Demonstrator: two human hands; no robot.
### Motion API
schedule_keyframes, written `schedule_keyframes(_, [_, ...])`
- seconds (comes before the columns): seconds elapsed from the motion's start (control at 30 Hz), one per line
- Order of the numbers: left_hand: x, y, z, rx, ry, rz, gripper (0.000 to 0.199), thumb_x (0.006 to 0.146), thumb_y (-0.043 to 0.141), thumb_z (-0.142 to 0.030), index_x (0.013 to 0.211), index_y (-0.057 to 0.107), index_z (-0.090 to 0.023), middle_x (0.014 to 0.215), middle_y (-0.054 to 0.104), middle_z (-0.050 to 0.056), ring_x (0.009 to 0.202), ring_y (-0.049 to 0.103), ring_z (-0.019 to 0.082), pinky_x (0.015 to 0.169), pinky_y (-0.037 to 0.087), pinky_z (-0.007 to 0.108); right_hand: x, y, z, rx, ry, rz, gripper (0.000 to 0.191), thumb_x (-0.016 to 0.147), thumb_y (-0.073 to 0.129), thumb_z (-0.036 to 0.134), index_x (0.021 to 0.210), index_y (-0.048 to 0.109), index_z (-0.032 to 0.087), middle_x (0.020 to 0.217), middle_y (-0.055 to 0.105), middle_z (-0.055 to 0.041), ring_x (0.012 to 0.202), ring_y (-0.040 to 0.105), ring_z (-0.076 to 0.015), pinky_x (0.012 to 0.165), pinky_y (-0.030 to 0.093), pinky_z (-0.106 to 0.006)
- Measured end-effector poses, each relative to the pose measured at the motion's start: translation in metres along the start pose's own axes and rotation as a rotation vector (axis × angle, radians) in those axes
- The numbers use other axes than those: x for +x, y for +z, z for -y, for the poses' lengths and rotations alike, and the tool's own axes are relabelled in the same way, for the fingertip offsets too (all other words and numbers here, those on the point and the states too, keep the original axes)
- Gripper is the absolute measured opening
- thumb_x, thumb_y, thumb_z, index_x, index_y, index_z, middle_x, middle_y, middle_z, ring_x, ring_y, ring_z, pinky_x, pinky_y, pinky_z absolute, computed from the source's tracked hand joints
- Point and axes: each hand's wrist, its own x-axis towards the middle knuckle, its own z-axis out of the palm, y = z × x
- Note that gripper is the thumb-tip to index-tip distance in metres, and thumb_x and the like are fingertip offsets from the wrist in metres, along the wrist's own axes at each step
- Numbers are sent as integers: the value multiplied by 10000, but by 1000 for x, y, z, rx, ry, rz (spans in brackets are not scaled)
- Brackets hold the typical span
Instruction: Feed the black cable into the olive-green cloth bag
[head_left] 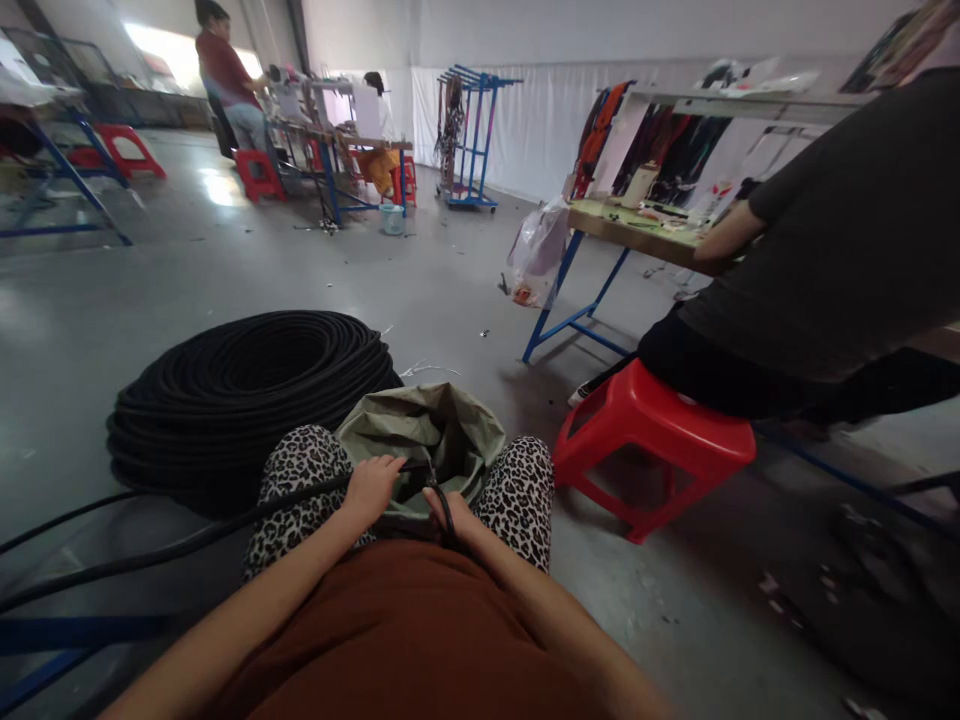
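My left hand (371,490) is closed around a thick black cord (225,528), close to its end. The cord runs from the left edge of the view across my left knee. In my right hand (454,513) is a pair of scissors (442,500) with dark loop handles. Its blades stand upright at the cord, just past my left fingers; whether they are parted is too small to tell. Both hands are above an open grey-green sack (420,410) between my knees. Beside my left knee lies a large coil of black cord (247,400) on the floor.
A red plastic stool (652,420) with a seated person (840,230) stands close on my right, at a workbench (637,228) with a plastic bag hanging from it. Blue table legs (75,632) are at lower left. A blue rack (476,140) and more people are farther back.
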Motion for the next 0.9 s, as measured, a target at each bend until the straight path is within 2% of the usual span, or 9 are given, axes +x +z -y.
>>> schedule_keyframes(0.23, [3,-1,-1,39,-6,38,406,923,398,-145,1262,613,-206,1093,689,105,988,633,232,820,442,354,-6,-3,5,-61,-12,17,502,988,465,401,548,498,162,447,469,7,389,468,-97,433,364,-191])
schedule_keyframes(0.47, [4,-6,-2,64,-4,67,407,929,382,-134,1252,620,-202,1106,686,112,1009,632,239,823,431,359,-9,-5,12,-140,5,12,464,957,529,354,533,512,163,449,484,-7,424,489,-119,450,371,-208])
schedule_keyframes(0.63, [6,-7,-1,99,1,77,445,900,373,-83,1251,620,-200,1115,684,107,1011,625,252,825,429,380,-12,-5,12,-83,59,28,460,944,528,389,539,509,174,450,466,-15,411,480,-140,431,373,-238])
schedule_keyframes(0.9, [6,-3,1,56,-26,26,410,915,393,-124,1248,619,-206,1128,687,116,1028,624,239,850,439,370,-3,-3,7,20,86,-21,449,909,605,426,551,502,175,458,441,1,382,443,-115,395,352,-225])
